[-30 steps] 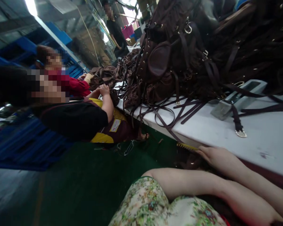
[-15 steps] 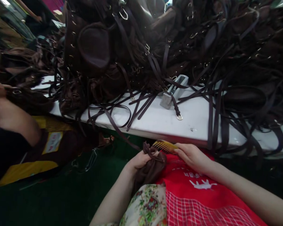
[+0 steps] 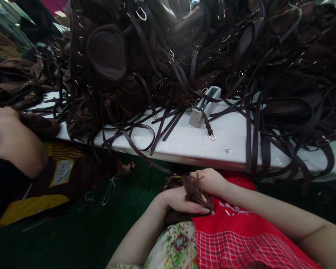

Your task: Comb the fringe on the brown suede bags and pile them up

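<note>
half a second ago the yellow comb showed plainly in my right hand (image 3: 210, 181); now i cannot make it out, and the brown fringe (image 3: 194, 190) stands gathered at my left hand (image 3: 179, 200); i judge the handling has shifted onto these strands; they sit at about 5 o'clock of my view, this side of the white table (image 3: 229, 145), with dark brown leather (image 3: 172, 218) below my left hand; that hand is closed on the strands, thumb laid across toward 3 o'clock, forearm coming in from 8 o'clock; my right hand is curled just beside, at its 2 o'clock, forearm from 4 o'clock; whether it grips anything is hidden, so i cannot tell
</note>
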`<state>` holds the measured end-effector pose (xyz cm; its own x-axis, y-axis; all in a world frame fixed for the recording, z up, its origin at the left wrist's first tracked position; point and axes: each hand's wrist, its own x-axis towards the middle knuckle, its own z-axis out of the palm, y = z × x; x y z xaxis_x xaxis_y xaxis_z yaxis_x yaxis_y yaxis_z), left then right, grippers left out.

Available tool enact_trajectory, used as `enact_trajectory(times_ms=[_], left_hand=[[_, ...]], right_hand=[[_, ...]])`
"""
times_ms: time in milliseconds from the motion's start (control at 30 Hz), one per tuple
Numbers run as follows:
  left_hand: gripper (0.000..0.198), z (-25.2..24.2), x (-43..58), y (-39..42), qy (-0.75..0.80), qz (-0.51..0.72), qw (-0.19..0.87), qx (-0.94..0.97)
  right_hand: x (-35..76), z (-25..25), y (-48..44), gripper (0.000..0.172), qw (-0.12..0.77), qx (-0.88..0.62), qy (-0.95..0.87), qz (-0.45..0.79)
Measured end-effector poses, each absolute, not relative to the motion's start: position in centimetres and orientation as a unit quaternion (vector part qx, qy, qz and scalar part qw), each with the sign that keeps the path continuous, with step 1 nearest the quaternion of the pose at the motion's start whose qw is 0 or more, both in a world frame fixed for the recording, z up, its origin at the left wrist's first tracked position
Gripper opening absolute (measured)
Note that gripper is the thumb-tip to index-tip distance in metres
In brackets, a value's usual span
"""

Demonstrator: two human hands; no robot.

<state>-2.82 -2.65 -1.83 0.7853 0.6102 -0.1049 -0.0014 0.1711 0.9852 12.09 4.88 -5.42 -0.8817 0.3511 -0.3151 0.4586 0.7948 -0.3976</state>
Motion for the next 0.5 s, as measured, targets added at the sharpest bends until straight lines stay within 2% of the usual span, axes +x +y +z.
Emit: enact_trajectory(times_ms=[67,133,233,300,400,500], left_hand=[[0.035,-1.9,-2.9,-2.8,0.26,0.214,0.731,0.594],[0.034,-2.2,-3.3,-3.2,0.282,0.239,0.763,0.531],[0.03,-3.0,-4.2,-3.8,0.328,0.306,0.788,0.421],[0.026,-3.7,-4.7,-4.2,0.354,0.35,0.789,0.361],[0.023,-4.6,-5.0,-4.5,0.358,0.377,0.8,0.301],[0.021,-5.1,-4.8,-4.6,0.361,0.376,0.805,0.283]], right_hand=[[11.8,-6.0,5.4,0.037,0.106,0.259,0.928,-0.246],[12.1,-6.2,6.1,0.041,0.06,0.309,0.901,-0.299],[13.1,-6.0,6.8,0.041,-0.049,0.332,0.801,-0.496],[13.9,-5.5,6.9,0.038,-0.101,0.293,0.697,-0.647],[14.7,-4.6,6.2,0.057,-0.082,0.195,0.582,-0.786],[14.8,-4.1,5.4,0.049,-0.031,0.194,0.603,-0.773]])
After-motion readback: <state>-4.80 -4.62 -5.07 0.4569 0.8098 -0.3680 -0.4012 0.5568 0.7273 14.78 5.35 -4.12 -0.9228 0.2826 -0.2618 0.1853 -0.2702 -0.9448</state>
